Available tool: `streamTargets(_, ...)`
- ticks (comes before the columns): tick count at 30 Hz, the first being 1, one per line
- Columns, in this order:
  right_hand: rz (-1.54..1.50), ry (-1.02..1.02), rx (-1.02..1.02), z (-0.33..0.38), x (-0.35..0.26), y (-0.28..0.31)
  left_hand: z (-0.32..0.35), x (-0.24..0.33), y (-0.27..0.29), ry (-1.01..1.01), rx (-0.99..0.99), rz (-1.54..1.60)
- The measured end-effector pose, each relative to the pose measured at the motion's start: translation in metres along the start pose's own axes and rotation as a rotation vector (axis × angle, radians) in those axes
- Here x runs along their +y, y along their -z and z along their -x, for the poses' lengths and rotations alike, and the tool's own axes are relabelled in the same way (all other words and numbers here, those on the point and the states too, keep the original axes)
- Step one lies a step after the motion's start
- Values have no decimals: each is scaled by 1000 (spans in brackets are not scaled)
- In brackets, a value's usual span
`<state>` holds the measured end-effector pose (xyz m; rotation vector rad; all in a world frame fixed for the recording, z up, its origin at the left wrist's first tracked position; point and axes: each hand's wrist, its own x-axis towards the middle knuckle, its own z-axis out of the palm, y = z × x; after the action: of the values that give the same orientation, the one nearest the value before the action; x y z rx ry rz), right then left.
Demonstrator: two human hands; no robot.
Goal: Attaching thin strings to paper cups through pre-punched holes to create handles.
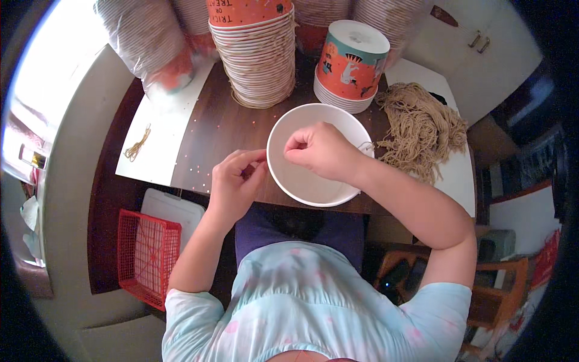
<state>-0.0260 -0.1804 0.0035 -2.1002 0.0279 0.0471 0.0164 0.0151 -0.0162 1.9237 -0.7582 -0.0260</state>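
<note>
A round white-lined paper bucket [301, 186] stands at the table's front edge, its open top toward me. My left hand [234, 181] is at its left side, thumb and forefinger brought together against the outside of the wall just below the rim. Over the opening, my right hand [322, 151] is closed in a pinch near the inner left wall. Whatever either hand's fingertips hold is too small or hidden to make out. A short loop of pale cord [365, 146] shows at the bucket's right rim, beside my right wrist.
Behind the bucket rises a tall stack of nested paper buckets [256, 66]. An upside-down orange and teal stack [350, 69] is right of it. Tan cords [422, 127] lie heaped at right; a small bundle of cord [139, 143] lies at left. A red basket [148, 256] is below left.
</note>
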Motion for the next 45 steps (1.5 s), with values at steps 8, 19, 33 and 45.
streamTargets(8, 46, 46, -44, -6, -5, -2, -2, -5, -1, 13, -5, 38)
streamTargets(19, 101, 50, -45, -8, -8, -3, -3, -2, 0, -11, -21, 48)
streamTargets(33, 151, 73, -6, -9, -10, -5, -4, -2, 1, -31, -35, 24)
streamTargets(45, 125, 65, 6, -9, -13, -9, -4, -2, 1, -27, -49, 5)
